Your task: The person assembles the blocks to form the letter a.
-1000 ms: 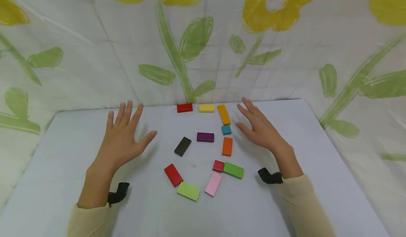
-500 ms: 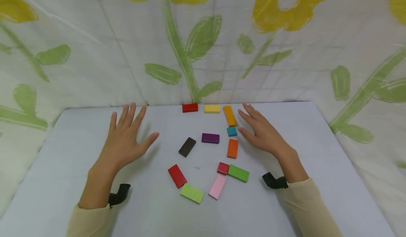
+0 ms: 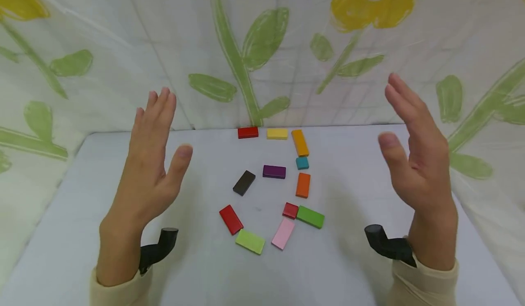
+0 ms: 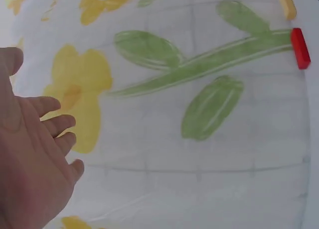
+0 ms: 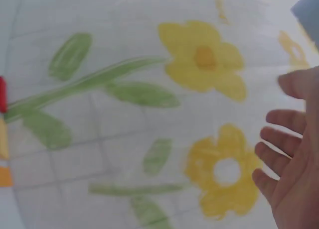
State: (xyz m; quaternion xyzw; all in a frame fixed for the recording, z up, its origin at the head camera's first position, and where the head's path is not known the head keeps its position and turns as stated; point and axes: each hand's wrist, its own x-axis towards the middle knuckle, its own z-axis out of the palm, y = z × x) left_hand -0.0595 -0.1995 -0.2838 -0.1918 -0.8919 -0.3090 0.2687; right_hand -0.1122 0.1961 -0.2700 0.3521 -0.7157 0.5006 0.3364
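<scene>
My left hand (image 3: pixel 149 165) is raised over the left part of the white table, its fingers straight and the thumb apart, holding nothing. On the other side my right hand (image 3: pixel 422 160) is lifted with extended fingers and an empty palm turned inward. Between them lie several coloured blocks, among them a black block (image 3: pixel 244 183), a purple block (image 3: pixel 274 171), an orange block (image 3: pixel 303 185), a small teal block (image 3: pixel 302 163) and a green block (image 3: pixel 310 217). Nearer the front are a red block (image 3: pixel 231 219), a lime block (image 3: pixel 250 242) and a pink block (image 3: pixel 283 233).
Along the table's back edge lie another red block (image 3: pixel 248 132), a yellow block (image 3: pixel 277 134) and an amber block (image 3: pixel 300 143). A small red block (image 3: pixel 290 210) touches the green one. Behind the table (image 3: pixel 205 278) hangs a flower-printed curtain (image 3: pixel 164 46).
Both hands have risen from the table and turned their palms inward. The right hand has moved outward to the right, away from the blocks. The blocks keep their arrangement.
</scene>
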